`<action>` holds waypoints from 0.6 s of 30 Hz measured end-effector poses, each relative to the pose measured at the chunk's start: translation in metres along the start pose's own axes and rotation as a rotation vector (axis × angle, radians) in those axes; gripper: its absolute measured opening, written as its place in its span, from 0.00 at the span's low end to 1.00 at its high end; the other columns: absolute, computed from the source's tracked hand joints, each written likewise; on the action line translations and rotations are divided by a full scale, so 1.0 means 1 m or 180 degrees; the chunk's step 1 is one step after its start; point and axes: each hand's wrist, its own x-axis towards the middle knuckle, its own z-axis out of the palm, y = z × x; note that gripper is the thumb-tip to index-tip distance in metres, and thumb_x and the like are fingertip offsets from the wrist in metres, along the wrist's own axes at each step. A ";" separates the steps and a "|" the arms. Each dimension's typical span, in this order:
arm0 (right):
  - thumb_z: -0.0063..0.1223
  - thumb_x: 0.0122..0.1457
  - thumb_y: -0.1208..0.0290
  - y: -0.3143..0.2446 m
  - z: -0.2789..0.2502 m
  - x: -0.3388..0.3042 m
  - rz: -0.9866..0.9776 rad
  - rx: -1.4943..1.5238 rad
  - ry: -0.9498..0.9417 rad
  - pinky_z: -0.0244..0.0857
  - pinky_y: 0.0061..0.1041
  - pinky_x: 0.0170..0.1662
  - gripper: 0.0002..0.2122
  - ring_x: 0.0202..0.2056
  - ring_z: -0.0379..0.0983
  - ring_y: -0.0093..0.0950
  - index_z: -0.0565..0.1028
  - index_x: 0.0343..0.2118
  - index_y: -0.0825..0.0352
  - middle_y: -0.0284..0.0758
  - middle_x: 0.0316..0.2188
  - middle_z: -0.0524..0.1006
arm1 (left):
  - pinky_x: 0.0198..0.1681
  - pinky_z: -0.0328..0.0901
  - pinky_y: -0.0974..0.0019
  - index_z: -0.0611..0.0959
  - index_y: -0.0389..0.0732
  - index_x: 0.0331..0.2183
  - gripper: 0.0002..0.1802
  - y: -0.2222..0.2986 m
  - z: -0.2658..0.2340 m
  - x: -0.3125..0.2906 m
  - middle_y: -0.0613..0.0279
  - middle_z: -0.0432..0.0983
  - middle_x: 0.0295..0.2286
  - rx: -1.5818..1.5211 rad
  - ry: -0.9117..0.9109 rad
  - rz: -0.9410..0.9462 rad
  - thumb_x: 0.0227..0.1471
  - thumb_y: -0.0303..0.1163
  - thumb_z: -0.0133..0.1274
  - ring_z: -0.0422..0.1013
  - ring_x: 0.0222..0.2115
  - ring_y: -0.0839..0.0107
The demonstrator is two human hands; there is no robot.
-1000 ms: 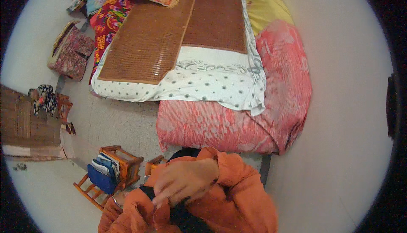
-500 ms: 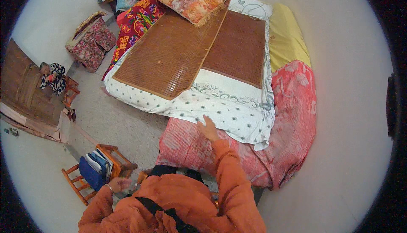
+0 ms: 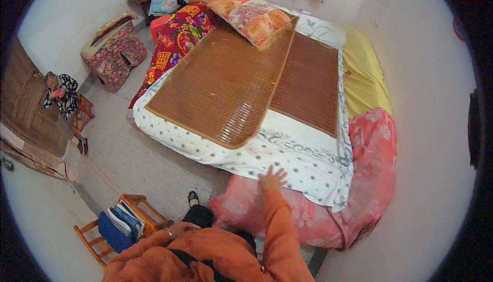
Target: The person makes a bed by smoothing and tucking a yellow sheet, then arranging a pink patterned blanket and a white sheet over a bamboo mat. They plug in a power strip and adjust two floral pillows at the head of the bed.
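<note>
My right hand (image 3: 273, 178) lies with fingers spread on the front edge of a white sheet with a green pattern (image 3: 205, 151), where it meets a pink-red quilt (image 3: 241, 200). It grips nothing. On the sheet lie a large brown woven sleeping mat (image 3: 215, 81) and a darker mat (image 3: 308, 87), partly overlapped by the first. My left hand (image 3: 182, 228), with a bracelet at its wrist, rests flat against the front of my orange jacket, nothing visible in it; its fingers are partly blurred.
An orange patterned pillow (image 3: 262, 22) lies at the bed's far end, a yellow cover (image 3: 364, 71) at the right by the wall. Left of me stands a wooden chair (image 3: 146, 212) with folded blue and white cloths (image 3: 115, 228). Farther left, a person (image 3: 61, 94) sits near a door.
My view has shifted, so the bed sits lower and further right. My right hand has spread its fingers on the sheet's edge. My left hand has moved from beside the chair to my jacket.
</note>
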 end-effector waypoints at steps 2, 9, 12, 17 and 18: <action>0.42 0.47 0.41 -0.009 0.008 0.000 0.0180 -0.0176 0.0210 0.28 0.62 0.53 0.36 0.58 0.28 0.55 0.48 0.59 0.49 0.52 0.59 0.37 | 0.41 0.64 0.66 0.74 0.47 0.44 0.18 -0.028 -0.032 0.002 0.63 0.73 0.39 0.0108 -0.0029 0.0037 0.49 0.32 0.49 0.70 0.39 0.70; 0.48 0.47 0.47 -0.036 0.004 0.003 0.0761 -0.0368 -0.0116 0.41 0.59 0.52 0.37 0.59 0.32 0.53 0.47 0.59 0.51 0.51 0.59 0.38 | 0.39 0.66 0.65 0.76 0.48 0.42 0.16 -0.126 -0.108 -0.040 0.60 0.74 0.38 0.0657 0.0411 0.0027 0.48 0.35 0.50 0.71 0.37 0.68; 0.48 0.48 0.50 -0.050 0.009 0.011 0.1106 -0.0405 -0.0101 0.48 0.56 0.50 0.36 0.59 0.34 0.53 0.46 0.59 0.51 0.51 0.59 0.38 | 0.39 0.66 0.64 0.77 0.50 0.41 0.15 -0.130 -0.126 -0.054 0.61 0.74 0.38 0.0591 0.0261 -0.0310 0.48 0.35 0.50 0.71 0.37 0.66; 0.48 0.49 0.55 -0.044 0.036 0.023 0.1054 -0.0316 0.0023 0.51 0.54 0.50 0.35 0.58 0.35 0.55 0.45 0.59 0.51 0.54 0.58 0.38 | 0.40 0.65 0.64 0.77 0.49 0.41 0.16 -0.196 -0.140 -0.062 0.61 0.74 0.38 0.0796 0.0057 0.0089 0.46 0.36 0.52 0.71 0.37 0.65; 0.48 0.48 0.54 -0.032 0.041 0.028 0.0904 -0.0403 0.0062 0.46 0.54 0.52 0.36 0.58 0.35 0.56 0.45 0.59 0.53 0.55 0.57 0.40 | 0.40 0.65 0.65 0.77 0.48 0.41 0.16 -0.202 -0.143 -0.059 0.61 0.74 0.38 0.0721 0.0131 0.0086 0.46 0.36 0.52 0.71 0.37 0.66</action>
